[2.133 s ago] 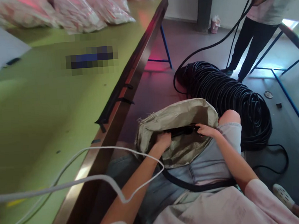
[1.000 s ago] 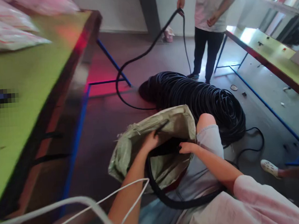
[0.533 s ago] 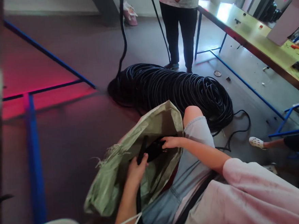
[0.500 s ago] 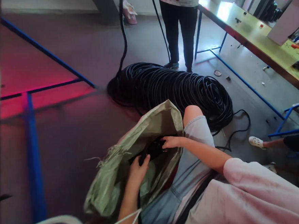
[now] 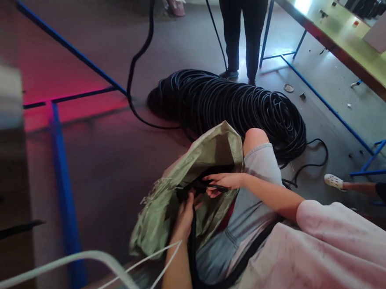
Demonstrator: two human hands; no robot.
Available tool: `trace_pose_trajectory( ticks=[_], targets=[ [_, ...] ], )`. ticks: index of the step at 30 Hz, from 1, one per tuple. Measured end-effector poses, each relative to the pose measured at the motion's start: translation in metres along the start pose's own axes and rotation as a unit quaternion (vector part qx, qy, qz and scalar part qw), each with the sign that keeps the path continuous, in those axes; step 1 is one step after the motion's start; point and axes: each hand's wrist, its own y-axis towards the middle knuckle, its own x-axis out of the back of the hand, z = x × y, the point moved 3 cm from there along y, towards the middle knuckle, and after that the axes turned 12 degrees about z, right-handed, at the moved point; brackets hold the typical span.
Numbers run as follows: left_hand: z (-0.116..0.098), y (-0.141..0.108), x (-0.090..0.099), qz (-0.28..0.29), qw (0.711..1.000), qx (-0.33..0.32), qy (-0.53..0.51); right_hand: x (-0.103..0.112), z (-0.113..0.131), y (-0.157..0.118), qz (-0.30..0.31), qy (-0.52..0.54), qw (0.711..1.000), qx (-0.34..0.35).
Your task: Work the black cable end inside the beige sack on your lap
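My left hand point(image 5: 185, 213) is inside the mouth of a green woven sack point(image 5: 152, 228), its fingers closed around a black hose point(image 5: 194, 250). The hose curves from my lap up to that hand. My right hand point(image 5: 224, 182) is closed too, gripping a slim black thing point(image 5: 220, 188) whose kind I cannot make out. Both hands work close together over the sack, fingertips nearly meeting. More dark material lies in the shadow between them, partly hidden. The sack leans open against my legs, its edge frayed on the left.
A large coil of black hose point(image 5: 229, 102) lies on the floor past my knee, with loose ends trailing. Behind it stands a person point(image 5: 246, 26) in dark trousers. A workbench point(image 5: 333, 33) is at the right, blue frame bars point(image 5: 64, 193) at the left, and a white cord point(image 5: 98, 256) crosses in front.
The black hose now rises from my lap to my left hand. My right hand has turned, showing the slim black thing. A hose strand behind the coil has swung left and sagged.
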Motion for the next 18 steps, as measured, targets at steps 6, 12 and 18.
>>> trace_pose_trajectory(
  ticks=[6, 12, 18],
  targets=[
    [0.003, 0.01, -0.022, 0.057, 0.994, -0.003, -0.098, -0.002, 0.005, -0.001, 0.018, 0.066, 0.997, 0.016],
    [0.011, 0.008, -0.035, 0.067, 0.99, 0.059, -0.112, -0.002, 0.011, -0.005, -0.002, 0.013, 0.999, 0.04],
    [0.017, 0.008, -0.044, 0.059, 0.998, 0.034, 0.009, 0.002, 0.012, -0.009, -0.091, -0.092, 0.992, 0.007]
  ],
)
